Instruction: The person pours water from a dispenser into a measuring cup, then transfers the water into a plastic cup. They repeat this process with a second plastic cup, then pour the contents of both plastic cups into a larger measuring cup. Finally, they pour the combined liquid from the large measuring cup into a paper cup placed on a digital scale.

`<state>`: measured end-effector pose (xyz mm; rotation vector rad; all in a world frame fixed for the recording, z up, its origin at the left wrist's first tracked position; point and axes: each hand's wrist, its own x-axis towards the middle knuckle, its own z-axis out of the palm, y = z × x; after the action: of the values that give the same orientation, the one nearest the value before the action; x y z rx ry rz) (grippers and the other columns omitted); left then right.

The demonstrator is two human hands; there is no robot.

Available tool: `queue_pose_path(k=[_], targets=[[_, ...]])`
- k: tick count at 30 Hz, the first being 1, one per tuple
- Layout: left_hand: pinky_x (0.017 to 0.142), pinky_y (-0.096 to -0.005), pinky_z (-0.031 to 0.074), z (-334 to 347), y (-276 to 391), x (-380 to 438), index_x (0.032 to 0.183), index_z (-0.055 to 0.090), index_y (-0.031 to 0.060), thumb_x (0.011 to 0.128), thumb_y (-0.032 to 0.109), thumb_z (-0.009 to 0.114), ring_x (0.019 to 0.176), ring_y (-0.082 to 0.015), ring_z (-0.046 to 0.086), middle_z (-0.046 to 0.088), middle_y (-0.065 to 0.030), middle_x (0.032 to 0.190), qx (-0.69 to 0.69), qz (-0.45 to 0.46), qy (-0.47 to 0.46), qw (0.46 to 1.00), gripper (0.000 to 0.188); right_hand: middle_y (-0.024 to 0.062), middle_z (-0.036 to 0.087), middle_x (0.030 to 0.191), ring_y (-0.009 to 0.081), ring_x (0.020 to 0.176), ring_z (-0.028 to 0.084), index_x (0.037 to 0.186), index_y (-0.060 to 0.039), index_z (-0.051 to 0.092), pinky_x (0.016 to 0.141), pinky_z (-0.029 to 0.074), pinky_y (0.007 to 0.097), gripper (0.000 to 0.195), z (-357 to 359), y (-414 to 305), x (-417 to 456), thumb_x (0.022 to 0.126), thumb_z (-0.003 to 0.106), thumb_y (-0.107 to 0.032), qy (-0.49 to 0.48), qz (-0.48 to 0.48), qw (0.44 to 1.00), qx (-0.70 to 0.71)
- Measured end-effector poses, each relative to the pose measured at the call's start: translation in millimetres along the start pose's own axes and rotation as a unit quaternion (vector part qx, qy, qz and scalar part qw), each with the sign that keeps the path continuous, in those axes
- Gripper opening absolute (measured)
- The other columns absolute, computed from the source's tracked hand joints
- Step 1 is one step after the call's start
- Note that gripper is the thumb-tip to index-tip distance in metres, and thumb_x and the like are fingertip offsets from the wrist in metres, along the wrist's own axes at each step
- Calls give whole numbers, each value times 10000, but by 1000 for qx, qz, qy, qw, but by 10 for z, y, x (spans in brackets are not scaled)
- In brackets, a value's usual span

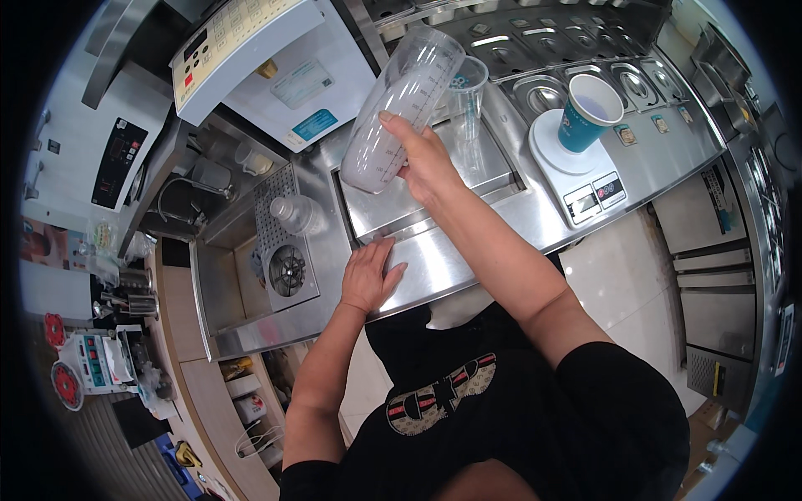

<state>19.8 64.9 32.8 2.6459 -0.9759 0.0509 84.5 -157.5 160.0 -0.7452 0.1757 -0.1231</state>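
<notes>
My right hand (423, 153) grips a clear plastic measuring shaker cup (395, 119) with graduation marks and a pale, cloudy look inside. It is tilted in the picture above the sunken steel panel of the counter. Partly behind it stands a clear plastic cup (468, 106) with a printed blue mark. Palm down, my left hand (371, 275) rests on the steel counter (432, 263) near the panel's front corner and holds nothing. Right of the panel, a blue paper cup (583, 128) with pale liquid inside sits on a white digital scale (567, 166).
A white dispensing machine (276, 87) with a keypad overhangs the back left. At left are a clear container (294, 215), a round rinser (288, 270) and a sink (229, 282) with a tap. Lidded steel pans (545, 97) line the back right. A sealing machine (94, 360) stands far left.
</notes>
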Motion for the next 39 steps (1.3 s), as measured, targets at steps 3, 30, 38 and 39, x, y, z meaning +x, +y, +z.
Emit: queue_pose_path(k=[3, 30, 38, 39], targets=[[980, -452, 467, -14, 15, 9, 1358, 587, 93, 949, 424, 659, 1092, -364, 614, 653, -135, 1230, -5, -3, -6, 1000, 532, 132, 661, 1259, 260, 1162, 637, 1347, -22, 587, 963, 524, 476, 617, -49, 25, 54, 893, 771, -397, -1, 25, 1000, -3], [988, -447, 467, -24, 19, 4, 1360, 586, 86, 953, 420, 658, 1100, -360, 616, 654, -138, 1241, -5, -10, -17, 1000, 532, 156, 567, 1389, 304, 1287, 560, 1463, -15, 465, 1046, 487, 542, 814, -47, 2, 101, 874, 786, -477, -33, 54, 994, 92], [991, -446, 467, -21, 21, 0, 1356, 585, 84, 952, 412, 662, 1113, -361, 616, 653, -138, 1254, -8, -4, -8, 1000, 526, 155, 571, 1386, 300, 1277, 568, 1459, -19, 478, 1027, 501, 534, 810, -41, -15, 104, 878, 777, -498, -35, 57, 994, 91], [990, -446, 467, -23, 23, -1, 1355, 585, 84, 952, 412, 662, 1112, -361, 616, 653, -139, 1252, -9, -4, -8, 1000, 526, 156, 571, 1387, 300, 1277, 567, 1459, -18, 477, 1027, 501, 534, 812, -33, -22, 93, 877, 777, -498, -35, 56, 994, 92]])
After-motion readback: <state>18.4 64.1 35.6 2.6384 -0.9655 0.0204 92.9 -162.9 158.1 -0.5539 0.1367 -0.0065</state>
